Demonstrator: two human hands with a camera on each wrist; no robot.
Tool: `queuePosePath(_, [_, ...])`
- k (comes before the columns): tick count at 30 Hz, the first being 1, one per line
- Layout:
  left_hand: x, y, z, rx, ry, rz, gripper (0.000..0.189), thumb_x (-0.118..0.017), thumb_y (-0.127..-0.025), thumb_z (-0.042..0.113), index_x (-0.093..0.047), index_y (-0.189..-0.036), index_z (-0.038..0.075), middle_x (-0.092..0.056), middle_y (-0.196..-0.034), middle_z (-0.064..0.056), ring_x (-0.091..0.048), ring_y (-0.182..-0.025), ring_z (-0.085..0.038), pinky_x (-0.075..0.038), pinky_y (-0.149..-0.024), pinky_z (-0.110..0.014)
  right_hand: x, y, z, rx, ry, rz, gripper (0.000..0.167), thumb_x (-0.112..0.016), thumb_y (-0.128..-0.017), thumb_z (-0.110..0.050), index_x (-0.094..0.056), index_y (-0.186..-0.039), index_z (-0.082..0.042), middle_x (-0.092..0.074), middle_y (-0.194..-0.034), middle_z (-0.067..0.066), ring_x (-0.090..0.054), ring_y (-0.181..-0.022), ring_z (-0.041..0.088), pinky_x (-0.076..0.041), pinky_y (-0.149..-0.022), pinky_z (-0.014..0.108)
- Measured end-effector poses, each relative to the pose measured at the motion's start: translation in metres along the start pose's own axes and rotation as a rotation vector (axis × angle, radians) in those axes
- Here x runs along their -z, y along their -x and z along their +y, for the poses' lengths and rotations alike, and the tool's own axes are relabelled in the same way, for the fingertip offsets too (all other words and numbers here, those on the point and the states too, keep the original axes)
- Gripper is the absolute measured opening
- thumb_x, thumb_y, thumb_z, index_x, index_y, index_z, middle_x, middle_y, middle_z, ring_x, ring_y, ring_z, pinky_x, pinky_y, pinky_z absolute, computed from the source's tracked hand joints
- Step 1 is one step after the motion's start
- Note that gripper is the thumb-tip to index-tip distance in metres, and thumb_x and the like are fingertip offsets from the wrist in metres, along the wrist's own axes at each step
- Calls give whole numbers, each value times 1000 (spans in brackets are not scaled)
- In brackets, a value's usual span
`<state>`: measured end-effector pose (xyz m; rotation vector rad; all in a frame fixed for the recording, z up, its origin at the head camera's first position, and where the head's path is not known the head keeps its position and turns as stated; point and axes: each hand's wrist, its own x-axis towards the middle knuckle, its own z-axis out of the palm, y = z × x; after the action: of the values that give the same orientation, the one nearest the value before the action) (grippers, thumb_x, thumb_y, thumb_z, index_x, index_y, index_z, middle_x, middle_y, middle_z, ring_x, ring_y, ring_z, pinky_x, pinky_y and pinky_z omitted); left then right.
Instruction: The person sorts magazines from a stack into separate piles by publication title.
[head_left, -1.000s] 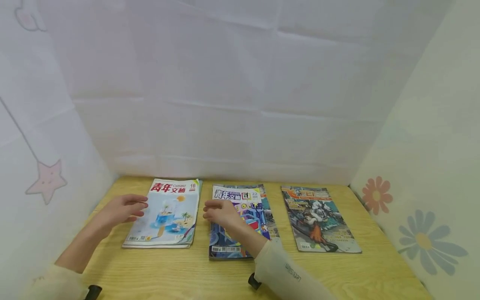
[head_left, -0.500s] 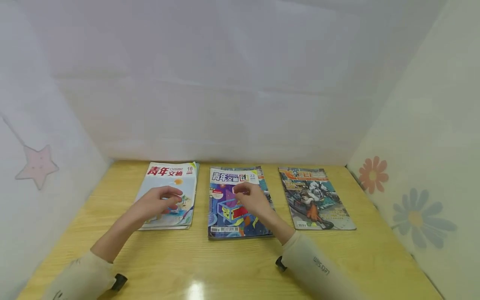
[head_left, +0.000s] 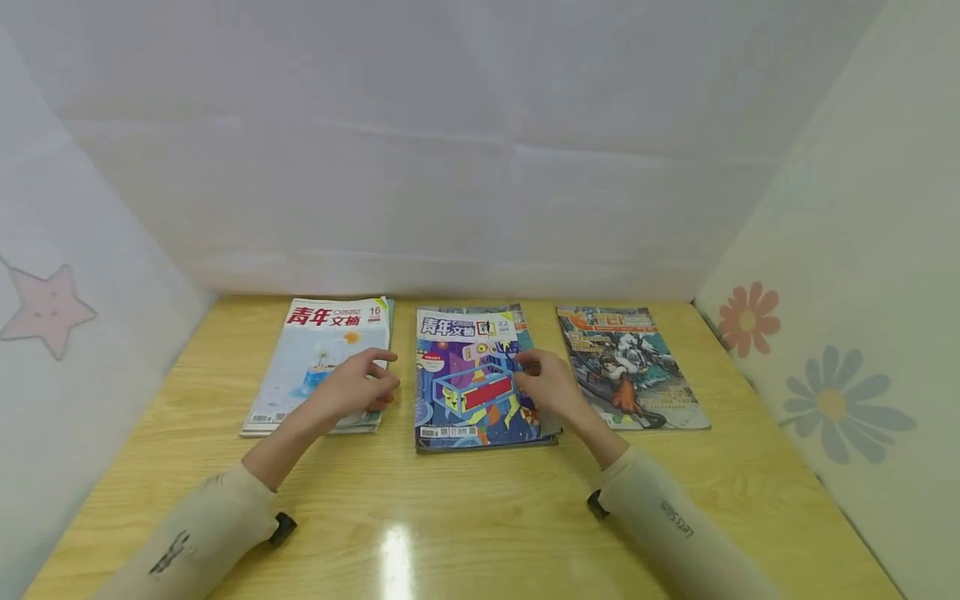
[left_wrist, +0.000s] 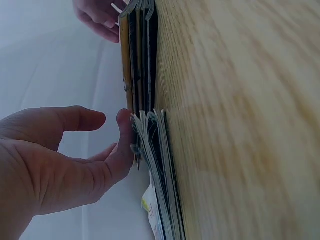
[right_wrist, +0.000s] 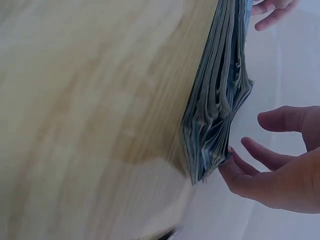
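A stack of magazines with a purple-blue cover on top lies in the middle of the table. My right hand is at its right edge, thumb apart from the fingers. In the right wrist view, fingertips of the right hand meet or nearly meet the stack's corner. My left hand hangs over the right edge of the left magazine stack, which has a pale cover with red lettering. In the left wrist view, the left hand has bent, spread fingers with nothing between them.
To the right lies a dark illustrated magazine, apart from the middle stack. All rest on a light wooden table. A white cloth stands behind, and flower-printed cloth borders the right side.
Both hands have moved right across the view. The right hand has gone from above the middle stack to its right edge, the left from the left stack's left side to its right edge.
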<state>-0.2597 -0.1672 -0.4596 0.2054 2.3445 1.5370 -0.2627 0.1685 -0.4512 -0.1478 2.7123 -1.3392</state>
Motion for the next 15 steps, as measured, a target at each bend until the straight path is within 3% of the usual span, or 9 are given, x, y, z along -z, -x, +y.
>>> queuePosePath(6, [-20, -11, 12, 12, 25, -4, 61, -60, -97, 9, -36, -151, -5, -60, -121, -26, -68, -95, -36, -59, -80, -44, 6, -2, 6, -24, 39, -15, 46, -66, -95, -10, -58, -137, 6, -62, -124, 18, -60, -112, 32, -52, -89, 47])
queuePosePath(10, [-29, -20, 13, 56, 42, 19, 60, -61, -95, 2, -37, -150, -7, -58, -122, -25, -69, -90, -31, -60, -79, -43, 8, -4, 8, -30, 32, -44, 49, -66, -94, -9, -56, -139, 7, -63, -118, 15, -61, -108, 30, -53, -82, 43])
queuePosePath(15, [-33, -27, 13, 82, 62, 35, 58, -61, -96, 2, -38, -148, -10, -58, -122, -25, -69, -90, -26, -59, -79, -43, 10, -7, 12, -45, -58, -77, 53, -64, -95, -7, -51, -144, 8, -61, -109, 12, -59, -96, 25, -49, -71, 36])
